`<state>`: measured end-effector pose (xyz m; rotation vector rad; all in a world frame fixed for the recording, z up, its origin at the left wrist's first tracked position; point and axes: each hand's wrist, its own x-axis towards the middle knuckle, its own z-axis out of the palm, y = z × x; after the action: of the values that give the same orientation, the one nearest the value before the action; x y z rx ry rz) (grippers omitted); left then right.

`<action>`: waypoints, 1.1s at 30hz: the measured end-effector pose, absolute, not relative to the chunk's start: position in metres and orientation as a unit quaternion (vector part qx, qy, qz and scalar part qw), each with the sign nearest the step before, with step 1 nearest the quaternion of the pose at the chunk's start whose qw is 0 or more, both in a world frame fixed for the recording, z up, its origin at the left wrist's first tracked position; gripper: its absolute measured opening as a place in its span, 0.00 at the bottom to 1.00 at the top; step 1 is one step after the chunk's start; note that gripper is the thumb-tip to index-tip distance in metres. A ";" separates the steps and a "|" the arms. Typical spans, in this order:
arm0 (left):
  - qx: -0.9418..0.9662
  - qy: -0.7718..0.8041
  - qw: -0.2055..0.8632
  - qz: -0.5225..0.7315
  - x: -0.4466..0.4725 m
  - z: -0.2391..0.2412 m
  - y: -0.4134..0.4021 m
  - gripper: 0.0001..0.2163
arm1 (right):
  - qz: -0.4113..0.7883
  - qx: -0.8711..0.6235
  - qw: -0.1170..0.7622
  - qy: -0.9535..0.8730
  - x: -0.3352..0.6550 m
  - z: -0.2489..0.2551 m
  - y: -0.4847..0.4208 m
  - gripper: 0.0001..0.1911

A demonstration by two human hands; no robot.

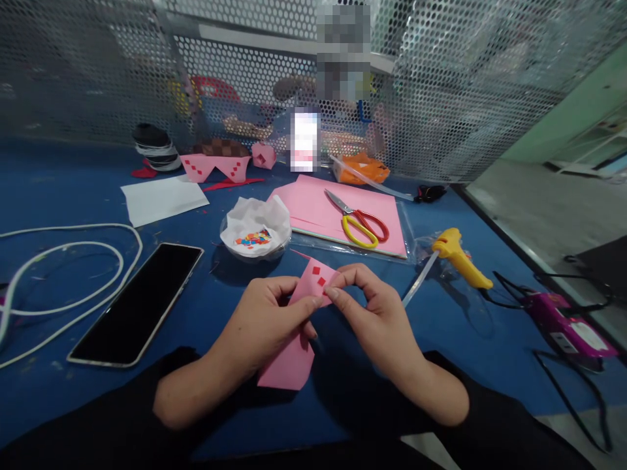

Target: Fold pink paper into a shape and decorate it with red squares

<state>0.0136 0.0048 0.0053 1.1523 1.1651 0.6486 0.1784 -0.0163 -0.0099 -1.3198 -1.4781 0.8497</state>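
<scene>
My left hand [269, 316] is closed around a folded pink paper piece [287, 365], its thumb lying across the front. Small red paper squares [316, 270] sit on the upper part of this piece. At its right edge, my right hand [375, 310] pinches thumb and forefinger together beside a red square that the fingertips partly cover. Just beyond my hands stands a bowl [229, 228] lined with white paper, with small coloured paper bits [252, 240] in it. Red-and-yellow-handled scissors [360, 222] rest on a stack of pink paper sheets [313, 202].
To the left lie a phone [140, 303], a white cable [122, 261] and a white sheet [164, 199]. A pink mask-shaped paper piece [215, 168] stands at the back. On the right are a yellow glue gun [460, 258] and a purple power strip [563, 323]. Perforated metal [255, 62] closes the rear.
</scene>
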 end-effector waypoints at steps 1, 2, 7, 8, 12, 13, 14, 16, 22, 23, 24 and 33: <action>0.508 0.512 0.632 0.284 0.014 0.005 0.005 0.12 | 0.347 -0.540 0.474 -0.603 0.178 -0.010 -0.016 0.04; 0.511 0.514 0.627 0.284 0.014 0.005 0.005 0.12 | 0.347 -0.541 0.474 -0.602 0.178 -0.010 -0.017 0.04; 0.528 0.526 0.604 0.282 0.015 0.003 0.004 0.12 | 0.351 -0.541 0.478 -0.596 0.177 -0.011 -0.019 0.05; 0.530 0.528 0.601 0.282 0.015 0.003 0.004 0.12 | 0.351 -0.541 0.479 -0.596 0.177 -0.011 -0.019 0.05; 0.527 0.534 0.597 0.284 0.015 0.005 0.005 0.11 | 0.367 -0.549 0.483 -0.575 0.176 -0.012 -0.019 0.05; 0.525 0.536 0.598 0.284 0.015 0.005 0.005 0.10 | 0.377 -0.547 0.492 -0.563 0.177 -0.012 -0.018 0.04; 0.523 0.537 0.598 0.284 0.015 0.006 0.005 0.10 | 0.388 -0.543 0.503 -0.549 0.177 -0.012 -0.018 0.04; 0.520 0.537 0.601 0.284 0.014 0.006 0.005 0.09 | 0.412 -0.535 0.523 -0.521 0.178 -0.012 -0.017 0.07; 0.506 0.517 0.630 0.282 0.013 0.006 0.004 0.10 | 0.448 -0.536 0.520 -0.492 0.181 -0.010 -0.016 0.11; 0.504 0.513 0.636 0.281 0.013 0.006 0.004 0.10 | 0.447 -0.537 0.519 -0.493 0.181 -0.010 -0.016 0.10; 0.502 0.510 0.641 0.279 0.013 0.006 0.004 0.11 | 0.446 -0.538 0.517 -0.494 0.181 -0.010 -0.016 0.10; 0.522 0.532 0.607 0.276 0.015 0.001 0.006 0.12 | 0.454 -0.537 0.507 -0.499 0.178 -0.012 -0.016 0.10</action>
<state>0.0146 0.0057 0.0013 1.2057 1.2304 0.6379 0.1783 -0.0164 -0.0122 -1.2946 -1.2031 1.0946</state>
